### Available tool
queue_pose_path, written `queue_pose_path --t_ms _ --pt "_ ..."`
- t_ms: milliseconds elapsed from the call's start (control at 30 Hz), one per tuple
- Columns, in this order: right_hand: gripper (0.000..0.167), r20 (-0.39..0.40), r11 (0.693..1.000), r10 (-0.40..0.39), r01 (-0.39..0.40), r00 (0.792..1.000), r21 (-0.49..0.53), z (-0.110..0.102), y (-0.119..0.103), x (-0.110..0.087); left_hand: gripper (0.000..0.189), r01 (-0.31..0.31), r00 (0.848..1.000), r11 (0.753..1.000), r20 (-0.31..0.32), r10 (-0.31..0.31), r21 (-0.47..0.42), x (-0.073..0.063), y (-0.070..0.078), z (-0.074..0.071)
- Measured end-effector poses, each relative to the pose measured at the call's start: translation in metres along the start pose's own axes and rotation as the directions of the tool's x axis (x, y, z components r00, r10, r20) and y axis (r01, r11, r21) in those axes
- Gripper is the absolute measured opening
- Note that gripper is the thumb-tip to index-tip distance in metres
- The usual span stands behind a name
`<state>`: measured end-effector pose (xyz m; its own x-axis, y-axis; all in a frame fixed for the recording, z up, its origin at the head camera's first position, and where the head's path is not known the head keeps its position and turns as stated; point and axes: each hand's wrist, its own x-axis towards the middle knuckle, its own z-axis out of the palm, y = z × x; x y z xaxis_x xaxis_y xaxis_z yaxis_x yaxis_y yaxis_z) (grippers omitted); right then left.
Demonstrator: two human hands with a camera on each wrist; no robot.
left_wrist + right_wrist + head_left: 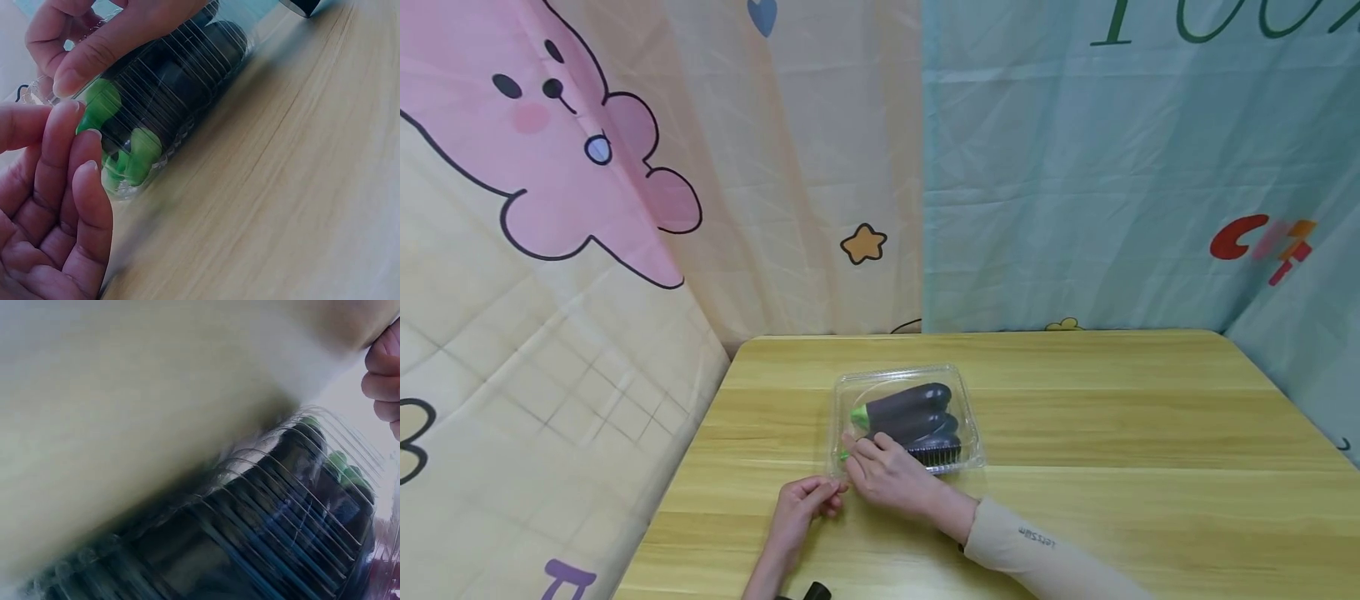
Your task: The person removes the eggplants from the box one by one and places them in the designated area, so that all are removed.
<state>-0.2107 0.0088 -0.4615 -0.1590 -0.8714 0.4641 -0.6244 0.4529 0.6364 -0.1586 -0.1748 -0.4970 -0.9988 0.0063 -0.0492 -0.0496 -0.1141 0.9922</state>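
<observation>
A clear plastic clamshell box with ribbed sides lies on the table in the head view. Inside it, dark purple eggplants lie side by side, their green caps facing left. At the box's front left corner, my left hand pinches the plastic edge between thumb and fingertips, its other fingers loosely bent. My right hand reaches over the front left part of the box, and its thumb and fingers grip the edge close to the left fingertips. In the right wrist view, the ribbed wall fills the lower half.
The wooden table extends around the box on all sides. Behind it hang printed curtains, and another curtain runs along the left side. A black object shows at the bottom edge near the left wrist.
</observation>
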Motion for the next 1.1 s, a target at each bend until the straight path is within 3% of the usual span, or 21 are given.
queue_pose_path --t_ms 200,400,567,867,1100 --pt "0.032 0.048 0.997 0.032 -0.035 0.998 0.071 -0.0025 0.0004 0.0008 0.019 0.015 1.0 1.0 -0.012 -0.014 0.009 -0.0003 0.0028 0.0009" --pt "0.021 0.029 0.977 0.104 -0.107 0.994 0.183 -0.0002 0.002 -0.0002 0.016 0.023 1.0 0.999 -0.003 -0.023 0.023 0.0006 0.0063 0.0023" --pt "0.022 0.009 0.957 0.153 -0.151 0.988 0.248 0.0 0.0027 -0.0001 0.015 0.043 0.999 0.999 -0.009 -0.043 0.02 -0.0004 0.0073 0.0031" --pt "0.023 0.021 0.967 0.131 -0.133 0.991 0.22 -0.0019 0.0003 -0.001 0.015 0.049 0.999 0.999 -0.001 -0.049 0.011 -0.0011 0.0029 -0.0002" --pt "0.018 -0.047 0.96 0.134 -0.118 0.99 0.254 -0.0027 0.0038 -0.0053 0.016 0.038 0.999 0.999 0.029 -0.039 0.006 -0.0007 0.0029 -0.002"
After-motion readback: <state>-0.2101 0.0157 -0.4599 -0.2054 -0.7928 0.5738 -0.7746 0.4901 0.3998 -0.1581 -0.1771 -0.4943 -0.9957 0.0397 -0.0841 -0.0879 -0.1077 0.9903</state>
